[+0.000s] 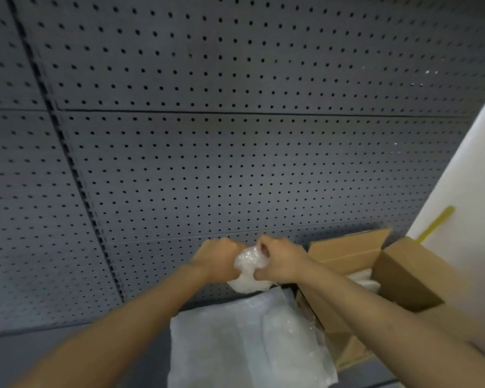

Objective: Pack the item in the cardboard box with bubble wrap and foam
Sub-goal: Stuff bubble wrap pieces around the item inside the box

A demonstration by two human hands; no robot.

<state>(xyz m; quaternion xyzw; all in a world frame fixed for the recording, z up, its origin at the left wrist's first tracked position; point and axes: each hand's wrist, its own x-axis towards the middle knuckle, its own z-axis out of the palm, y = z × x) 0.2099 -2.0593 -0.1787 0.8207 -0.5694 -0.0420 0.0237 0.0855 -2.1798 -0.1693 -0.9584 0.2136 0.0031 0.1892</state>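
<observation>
Head view: you are mid-wrap, with the item bundled in bubble wrap (248, 260) held up between both hands.

Your left hand (217, 259) and right hand (277, 261) have their fingers curled tight onto the bundle, just left of the open cardboard box (403, 270); the item itself is hidden. More wrap sheets (235, 345) lie below. Next, I judge, you finish the twist and lower it into the box onto the white padding (361, 278).
</observation>
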